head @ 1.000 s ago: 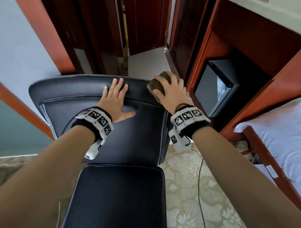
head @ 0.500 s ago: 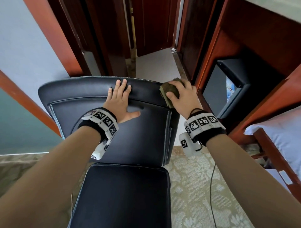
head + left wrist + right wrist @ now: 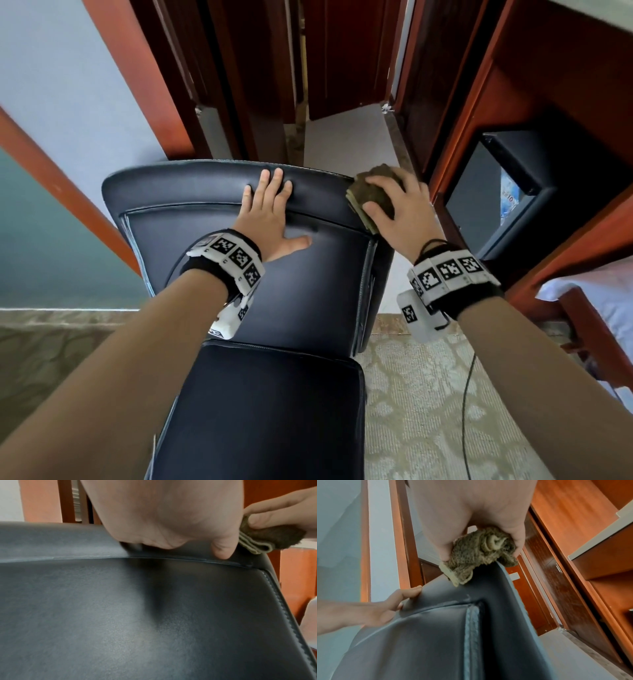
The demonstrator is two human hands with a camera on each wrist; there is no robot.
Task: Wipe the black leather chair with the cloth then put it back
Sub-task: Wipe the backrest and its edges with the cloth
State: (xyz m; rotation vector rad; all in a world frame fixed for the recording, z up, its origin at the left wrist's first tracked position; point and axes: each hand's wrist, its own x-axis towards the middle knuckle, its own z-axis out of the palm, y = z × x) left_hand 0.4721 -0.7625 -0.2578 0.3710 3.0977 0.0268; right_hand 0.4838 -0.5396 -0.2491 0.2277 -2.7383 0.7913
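Black leather fills most of what we see: the chair (image 3: 294,291) stands in front of us with its backrest facing us and its seat below, on a pale patterned carpet (image 3: 421,404). To the right of it we see a reddish wooden cabinet (image 3: 534,85) with a dark box (image 3: 507,192) set in an open compartment, and the corner of a bed (image 3: 603,301) with white sheets at the far right.

Both our forearms reach forward over the seat, each wrist wrapped in a band with black-and-white markers. Our left hand (image 3: 270,216) lies flat on the upper middle of the backrest, fingers straight and close together, their tips up on the rolled top edge, the thumb spread out to the side on the panel below the seam. It holds nothing; it only presses against the leather.

Our right hand (image 3: 400,212) sits at the top right corner of the backrest, palm down, fingers curled over the cloth (image 3: 371,197) and gripping it. The cloth is a folded, fuzzy olive-brown wad with a paler hem; in the right wrist view it bulges out beneath the palm between thumb and fingers, and its lower edge touches the rounded corner of the chair. The cloth lies just beside our left hand's thumb in the left wrist view, with a short stretch of bare leather between them.
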